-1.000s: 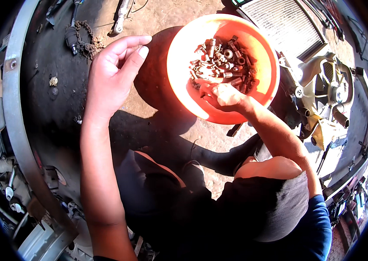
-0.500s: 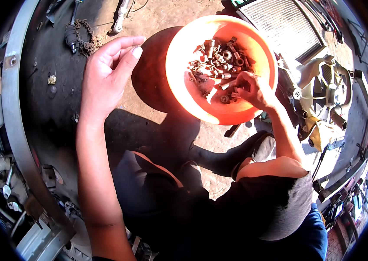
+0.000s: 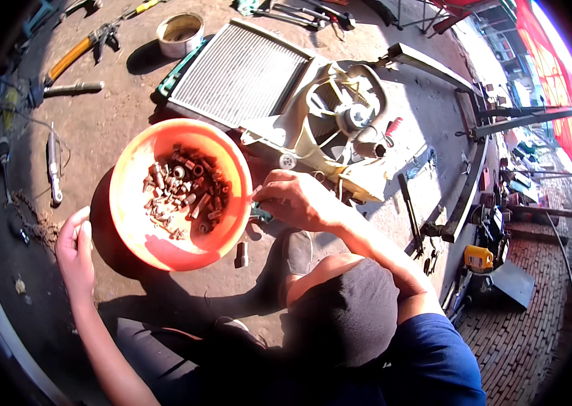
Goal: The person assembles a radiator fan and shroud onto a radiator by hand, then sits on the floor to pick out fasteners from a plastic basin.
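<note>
An orange basin (image 3: 130,230) stands on the ground before me, holding a heap of bolts, nuts and other small metal parts (image 3: 188,186). Just outside its right rim is my right hand (image 3: 296,199), fingers pinched together; anything small in them I cannot make out. My left hand (image 3: 75,254) is raised left of the basin, thumb and fingers drawn together, and what they may hold is hidden. Below the basin's right side, a short metal socket-like piece (image 3: 243,254) lies on the ground near my shoe (image 3: 297,254).
Behind the basin lies a radiator (image 3: 245,71), beside a pale fan shroud with a motor (image 3: 350,118). A ratchet wrench (image 3: 54,166) and an orange-handled tool (image 3: 73,59) lie to the left, with a round tin (image 3: 180,35) farther back. A metal frame (image 3: 468,183) stands at right.
The view has turned rightward, so the basin sits farther left in it. My right hand has come out of the basin to its right side; my left hand stays raised, fingers together.
</note>
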`<state>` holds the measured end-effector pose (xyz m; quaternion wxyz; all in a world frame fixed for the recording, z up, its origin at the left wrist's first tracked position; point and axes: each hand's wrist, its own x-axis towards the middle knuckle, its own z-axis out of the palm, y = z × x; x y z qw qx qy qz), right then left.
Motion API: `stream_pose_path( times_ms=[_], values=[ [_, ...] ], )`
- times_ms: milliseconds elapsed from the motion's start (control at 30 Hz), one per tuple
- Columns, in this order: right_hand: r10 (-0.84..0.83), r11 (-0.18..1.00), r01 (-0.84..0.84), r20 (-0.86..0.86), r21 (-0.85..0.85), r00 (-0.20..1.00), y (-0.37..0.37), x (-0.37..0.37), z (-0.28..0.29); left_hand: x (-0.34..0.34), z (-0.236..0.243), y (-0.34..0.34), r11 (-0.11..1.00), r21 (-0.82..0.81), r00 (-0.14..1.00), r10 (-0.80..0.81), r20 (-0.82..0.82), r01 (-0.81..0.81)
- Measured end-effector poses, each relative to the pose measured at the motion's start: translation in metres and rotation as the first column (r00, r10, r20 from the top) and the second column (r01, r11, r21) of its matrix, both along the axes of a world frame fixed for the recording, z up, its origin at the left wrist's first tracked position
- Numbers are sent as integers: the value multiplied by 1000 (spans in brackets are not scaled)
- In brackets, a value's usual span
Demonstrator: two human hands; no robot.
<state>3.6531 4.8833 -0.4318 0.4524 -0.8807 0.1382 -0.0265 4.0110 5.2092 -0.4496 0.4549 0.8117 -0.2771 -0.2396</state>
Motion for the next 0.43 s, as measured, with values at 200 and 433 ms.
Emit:
stream_pose_path(
  times_ms=[200, 433],
  values=[
    [-718, 693, 707, 220, 140, 660, -110, -136, 46, -46, 0, -80, 984, -52, 984, -174, -27, 172],
    [-897, 320, 928, 254, -190, 361, -308, -276, -8, -136, 10, -160, 909, 77, 912, -409, -39, 410]
  ],
)
